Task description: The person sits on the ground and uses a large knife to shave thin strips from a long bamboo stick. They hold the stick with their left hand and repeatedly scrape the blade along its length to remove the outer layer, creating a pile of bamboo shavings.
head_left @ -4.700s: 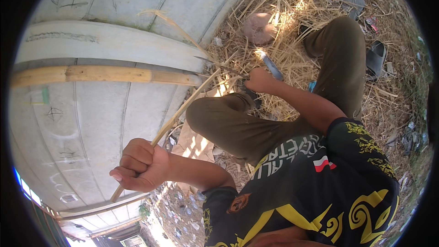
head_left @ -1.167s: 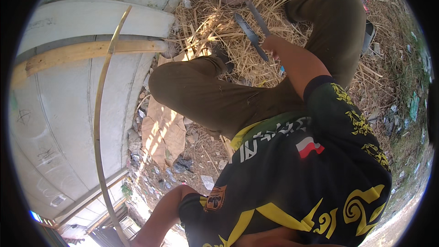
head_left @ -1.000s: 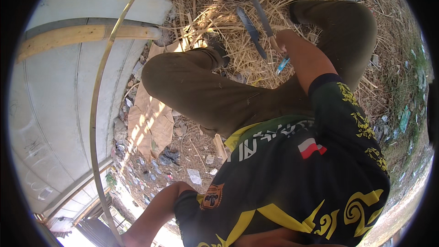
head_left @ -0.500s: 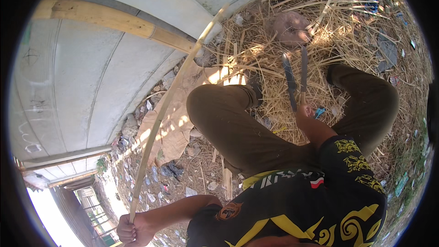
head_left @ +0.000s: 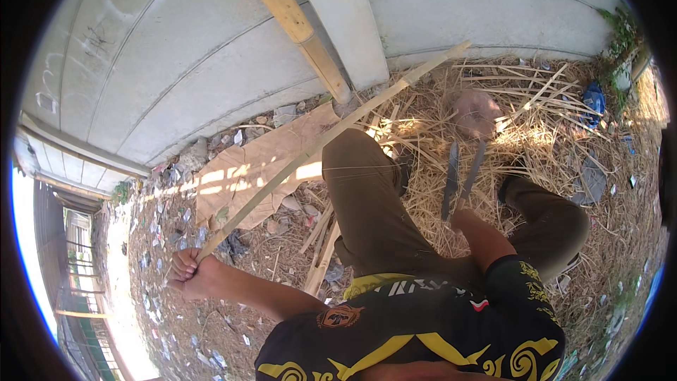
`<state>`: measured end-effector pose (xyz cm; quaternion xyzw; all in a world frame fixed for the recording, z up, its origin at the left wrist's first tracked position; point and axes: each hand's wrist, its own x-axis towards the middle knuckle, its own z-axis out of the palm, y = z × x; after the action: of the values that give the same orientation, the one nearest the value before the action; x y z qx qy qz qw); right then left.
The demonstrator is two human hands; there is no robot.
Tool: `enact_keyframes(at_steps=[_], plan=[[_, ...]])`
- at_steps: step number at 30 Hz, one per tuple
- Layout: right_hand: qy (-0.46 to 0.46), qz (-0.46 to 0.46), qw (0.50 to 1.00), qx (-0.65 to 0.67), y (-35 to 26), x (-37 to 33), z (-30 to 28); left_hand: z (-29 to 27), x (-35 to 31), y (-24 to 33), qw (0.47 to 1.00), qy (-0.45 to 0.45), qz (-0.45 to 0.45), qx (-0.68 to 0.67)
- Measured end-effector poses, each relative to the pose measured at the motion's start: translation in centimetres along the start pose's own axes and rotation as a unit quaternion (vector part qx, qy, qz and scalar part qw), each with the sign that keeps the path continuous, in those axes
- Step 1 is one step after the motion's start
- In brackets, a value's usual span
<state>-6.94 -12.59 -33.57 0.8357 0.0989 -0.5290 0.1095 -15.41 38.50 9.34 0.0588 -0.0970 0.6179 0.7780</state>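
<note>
My left hand (head_left: 192,268) is closed round the lower end of a long, pale bamboo strip (head_left: 282,173). The strip slants up to the right past my bent left knee, its far end near the wall's foot. Between my legs my right hand (head_left: 463,220) is closed on a long-bladed knife (head_left: 474,171) pointing away from me. Beside it stands a second long dark blade (head_left: 450,182), its lower end close to the hand; whether I hold that too I cannot tell. Just beyond the blades sits a round brownish block (head_left: 477,113) among the shavings.
Bamboo shavings (head_left: 423,201) and loose strips (head_left: 522,83) cover the ground ahead. A grey panel wall (head_left: 479,3) with a bamboo pole (head_left: 296,25) rises in front and left. A flat brown sheet (head_left: 240,183) lies left; a blue wrapper (head_left: 594,102) lies far right.
The view has turned, so the scene has shifted. The bamboo strip now leans further right and lies lower across my left knee. Both hands keep their grip.
</note>
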Motion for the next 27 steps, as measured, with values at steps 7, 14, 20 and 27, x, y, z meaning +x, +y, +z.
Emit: enact_keyframes(at_steps=[7,14,20,27], plan=[[0.115,-0.045,0.961,0.247,2.8,-9.5,-6.9,-0.8,-1.2,-0.4,0.996,-0.042,-0.045,-0.063],[0.455,-0.215,0.77,0.392,6.2,-17.2,-13.4,1.6,-3.2,-3.0,0.967,-0.165,-0.097,-0.166],[0.321,-0.385,0.386,0.774,1.5,-31.9,-18.9,4.1,-14.2,-6.6,0.929,-0.275,-0.198,-0.147],[0.254,-0.351,0.192,0.881,6.5,-25.3,-15.7,2.6,-22.7,-7.3,0.74,-0.622,-0.254,-0.026]])
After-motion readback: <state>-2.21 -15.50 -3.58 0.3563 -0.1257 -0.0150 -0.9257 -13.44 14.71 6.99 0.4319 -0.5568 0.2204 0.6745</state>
